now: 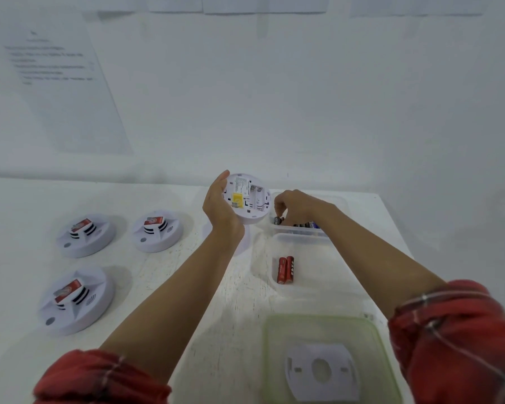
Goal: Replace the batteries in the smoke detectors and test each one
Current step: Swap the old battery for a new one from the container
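white table [187, 287] against a white wall. left hand [220, 211] cups an opened smoke detector [247, 199], back up, its battery bay empty. right hand [296, 205] reaches into the far tub [301, 234], fingertips pinching a dark battery [278, 220] there. two red batteries [285, 269] lie in the near tub [274, 284], likely the old pair. three more detectors [83, 234] sit face up at left, apparently not yet opened.

detectors [83, 235]: smooth white plastic | tub [303, 284]: translucent plastic | table [187, 287]: matt
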A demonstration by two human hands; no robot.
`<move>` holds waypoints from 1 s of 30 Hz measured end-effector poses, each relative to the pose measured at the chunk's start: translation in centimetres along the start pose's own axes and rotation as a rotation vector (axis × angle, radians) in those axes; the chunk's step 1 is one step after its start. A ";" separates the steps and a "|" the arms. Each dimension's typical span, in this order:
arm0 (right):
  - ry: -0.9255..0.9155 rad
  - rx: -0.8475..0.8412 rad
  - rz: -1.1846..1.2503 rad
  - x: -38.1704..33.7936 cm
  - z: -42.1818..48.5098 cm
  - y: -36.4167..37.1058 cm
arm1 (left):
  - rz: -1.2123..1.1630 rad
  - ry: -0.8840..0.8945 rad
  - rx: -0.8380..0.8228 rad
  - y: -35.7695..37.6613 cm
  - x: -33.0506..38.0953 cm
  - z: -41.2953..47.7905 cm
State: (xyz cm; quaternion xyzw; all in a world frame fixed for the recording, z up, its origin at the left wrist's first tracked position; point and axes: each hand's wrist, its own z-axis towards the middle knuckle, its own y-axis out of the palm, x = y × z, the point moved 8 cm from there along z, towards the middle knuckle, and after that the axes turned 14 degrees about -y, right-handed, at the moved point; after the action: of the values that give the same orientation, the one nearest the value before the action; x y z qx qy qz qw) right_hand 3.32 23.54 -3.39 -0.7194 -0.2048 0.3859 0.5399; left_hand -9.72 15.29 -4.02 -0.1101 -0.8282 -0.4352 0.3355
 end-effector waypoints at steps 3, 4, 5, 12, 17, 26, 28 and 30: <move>-0.009 0.001 -0.012 0.4 0.5 0.5 | 0.004 -0.011 -0.005 0.1 -0.4 0.6; -0.007 0.006 -0.011 0.5 0.5 0.6 | 0.007 -0.014 -0.005 0.1 -0.5 0.8; -0.008 0.015 -0.008 0.6 0.5 0.7 | 0.009 -0.019 -0.005 0.1 -0.7 0.9; -0.037 0.207 0.283 0.5 -0.6 -2.1 | -0.019 -0.046 -0.014 -0.2 -0.9 1.0; -0.052 0.446 0.538 -0.7 -3.8 -6.5 | -0.042 -0.073 -0.071 0.0 -1.1 0.4; -0.245 0.398 0.321 -6.9 -6.0 -5.0 | -0.072 -0.137 -0.209 1.4 -1.7 -2.1; -0.272 0.401 0.346 -7.0 -6.1 -4.7 | -0.069 -0.147 -0.224 1.3 -1.8 -2.2; -0.277 0.398 0.363 -7.0 -6.3 -4.9 | -0.061 -0.152 -0.230 1.3 -1.8 -2.4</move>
State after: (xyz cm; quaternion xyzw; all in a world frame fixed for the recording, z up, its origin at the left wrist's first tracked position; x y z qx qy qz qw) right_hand 4.48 16.30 4.24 -0.5649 -0.0650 0.6032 0.5593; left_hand -6.63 14.30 -3.43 -0.1552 -0.7988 -0.5277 0.2436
